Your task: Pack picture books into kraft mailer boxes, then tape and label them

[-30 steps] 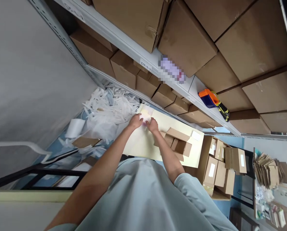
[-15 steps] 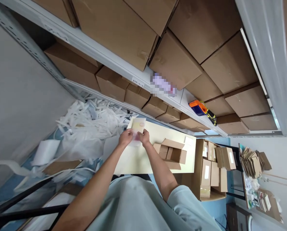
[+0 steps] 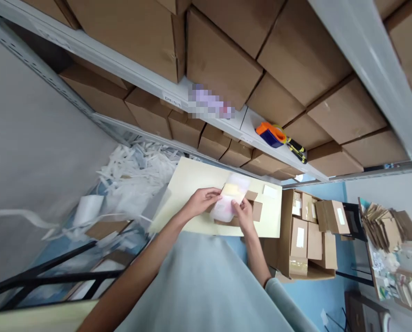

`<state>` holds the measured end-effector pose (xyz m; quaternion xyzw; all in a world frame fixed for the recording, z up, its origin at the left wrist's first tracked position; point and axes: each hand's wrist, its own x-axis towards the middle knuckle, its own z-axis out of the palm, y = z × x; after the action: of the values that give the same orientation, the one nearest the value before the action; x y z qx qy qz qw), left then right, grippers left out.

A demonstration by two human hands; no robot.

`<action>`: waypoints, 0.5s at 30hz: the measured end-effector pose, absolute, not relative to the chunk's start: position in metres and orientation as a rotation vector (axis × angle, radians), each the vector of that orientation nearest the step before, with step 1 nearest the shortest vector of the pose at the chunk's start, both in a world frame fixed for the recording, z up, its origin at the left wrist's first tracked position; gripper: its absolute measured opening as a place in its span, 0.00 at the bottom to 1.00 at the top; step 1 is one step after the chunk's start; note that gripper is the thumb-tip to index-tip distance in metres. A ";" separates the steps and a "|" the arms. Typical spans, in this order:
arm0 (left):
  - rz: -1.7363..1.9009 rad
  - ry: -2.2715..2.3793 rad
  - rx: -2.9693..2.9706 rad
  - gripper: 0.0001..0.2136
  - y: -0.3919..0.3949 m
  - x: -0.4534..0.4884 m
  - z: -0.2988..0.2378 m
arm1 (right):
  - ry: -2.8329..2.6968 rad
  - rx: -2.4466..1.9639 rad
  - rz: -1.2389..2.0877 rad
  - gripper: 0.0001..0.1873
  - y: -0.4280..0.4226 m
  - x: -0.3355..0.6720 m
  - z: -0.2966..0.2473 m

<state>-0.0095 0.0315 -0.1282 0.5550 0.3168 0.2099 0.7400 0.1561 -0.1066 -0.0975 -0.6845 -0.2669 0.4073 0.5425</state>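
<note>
Between my two hands is a packet in translucent wrap point(image 3: 223, 209), with yellow and pink showing through it. My left hand point(image 3: 205, 199) pinches its left edge between thumb and fingers. My right hand point(image 3: 243, 213) grips its lower right edge, thumb on top. The packet is tilted and held above an open cardboard box point(image 3: 257, 211) on the pale yellow table point(image 3: 185, 184). It hides much of that box. What lies inside the wrap is too blurred to name.
A white slip point(image 3: 270, 192) lies at the table's right end. Beyond stands a large carton point(image 3: 285, 230) of smaller boxes. A tape dispenser point(image 3: 271, 134) rests on the shelf above. White wrap scraps point(image 3: 140, 175) are heaped at left; a black rail point(image 3: 53, 279) runs lower left.
Both hands have carried the wrapped packet to the right, from the table's left part to over the open box. The view has shifted as well.
</note>
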 end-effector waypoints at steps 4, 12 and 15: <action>0.454 0.689 1.413 0.25 0.003 0.024 -0.113 | -0.671 -1.635 0.984 0.33 -0.138 0.197 -0.096; 0.335 0.838 2.131 0.18 -0.041 0.059 -0.104 | -1.396 -2.039 0.410 0.31 -0.182 0.251 -0.063; 0.287 0.810 2.257 0.19 -0.058 0.071 -0.102 | -1.782 -2.017 0.510 0.21 -0.180 0.259 -0.065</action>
<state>0.0712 -0.0580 -0.1022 0.8735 0.3136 0.1109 0.3554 0.2592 -0.1797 -0.0646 -0.7216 -0.6374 0.1823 0.1997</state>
